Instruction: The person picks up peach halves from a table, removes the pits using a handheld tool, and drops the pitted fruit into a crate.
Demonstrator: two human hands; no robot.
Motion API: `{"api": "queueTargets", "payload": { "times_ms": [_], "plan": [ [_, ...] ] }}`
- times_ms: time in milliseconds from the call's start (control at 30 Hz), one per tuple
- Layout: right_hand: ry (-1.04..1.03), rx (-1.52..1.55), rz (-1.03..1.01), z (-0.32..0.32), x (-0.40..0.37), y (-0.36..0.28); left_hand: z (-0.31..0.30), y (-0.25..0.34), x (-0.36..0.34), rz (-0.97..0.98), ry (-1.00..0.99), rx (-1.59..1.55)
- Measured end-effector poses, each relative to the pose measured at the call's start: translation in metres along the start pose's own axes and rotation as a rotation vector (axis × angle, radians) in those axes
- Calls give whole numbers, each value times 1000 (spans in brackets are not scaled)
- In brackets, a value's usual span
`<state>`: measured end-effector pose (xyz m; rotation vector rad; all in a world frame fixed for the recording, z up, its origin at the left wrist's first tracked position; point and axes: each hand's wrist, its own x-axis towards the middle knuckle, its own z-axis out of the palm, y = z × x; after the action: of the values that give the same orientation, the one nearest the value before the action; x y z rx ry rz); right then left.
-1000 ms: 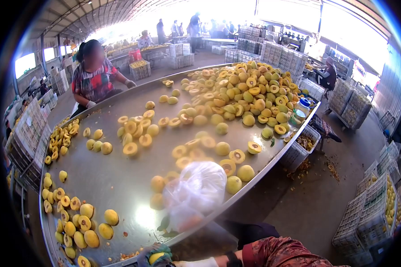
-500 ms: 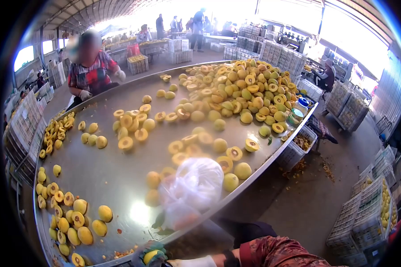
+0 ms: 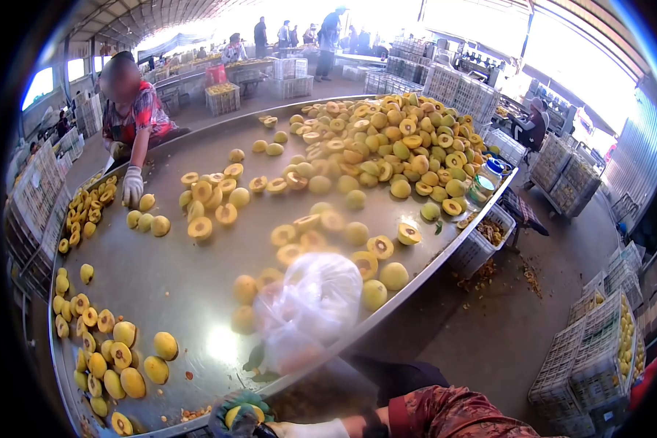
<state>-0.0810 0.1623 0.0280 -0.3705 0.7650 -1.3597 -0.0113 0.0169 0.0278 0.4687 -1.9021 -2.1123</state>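
Note:
At the bottom edge, my left hand (image 3: 228,413), in a green-grey glove, is closed around a yellow fruit (image 3: 245,415). Coming from the lower right, my right arm has a red patterned sleeve and a white cover. My right hand (image 3: 276,429), pale-gloved and cut off by the frame, is closed beside the fruit on something dark that I cannot make out. Just above lies a clear plastic bag (image 3: 317,303) on the metal table (image 3: 197,292), with green leaves beside it. Cut fruit halves (image 3: 113,358) lie at the lower left.
A large fruit pile (image 3: 416,139) covers the far right, near a blue-lidded jar (image 3: 487,179). A co-worker (image 3: 131,109) reaches over the left edge. Crates (image 3: 482,244) stand beside the table's right edge, with more crates (image 3: 591,350) at the lower right.
The co-worker has leaned in, and one gloved hand now reaches the fruit on the left. My hands have shifted slightly left, and more of the dark thing shows. The view has shifted slightly.

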Motion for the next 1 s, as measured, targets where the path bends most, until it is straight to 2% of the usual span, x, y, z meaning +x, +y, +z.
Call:
{"api": "queueTargets", "payload": {
  "times_ms": [100,200,300,333,433,533,633,733,833,933,1000],
  "plan": [
    [133,-131,31,-4,9,8,-1,-6,2,-10,13,-108],
    [18,-117,21,-1,6,-7,-3,-3,1,-60,50,-100],
    [-127,160,30,-11,9,-7,-6,19,-6,-139,33,-154],
    [-126,109,6,-12,9,-6,-6,23,-6,-165,25,-172],
    [108,-214,-52,2,7,-8,-3,26,-1,-23,-44,-104],
    [142,-189,-128,9,4,-7,-12,7,4,-88,-100,-208],
    [-52,76,-16,10,-1,-15,-8,2,1,-41,-37,-167],
    [-143,108,-36,13,-4,-20,-1,13,1,76,-34,-76],
    [-128,80,-20,14,-5,-21,2,11,-3,110,22,2],
    [-64,-91,-93,13,-3,-20,-2,4,-2,-23,31,-93],
    [-69,-8,-32,11,-1,-15,1,-6,1,-18,90,-213]
  ]
}}
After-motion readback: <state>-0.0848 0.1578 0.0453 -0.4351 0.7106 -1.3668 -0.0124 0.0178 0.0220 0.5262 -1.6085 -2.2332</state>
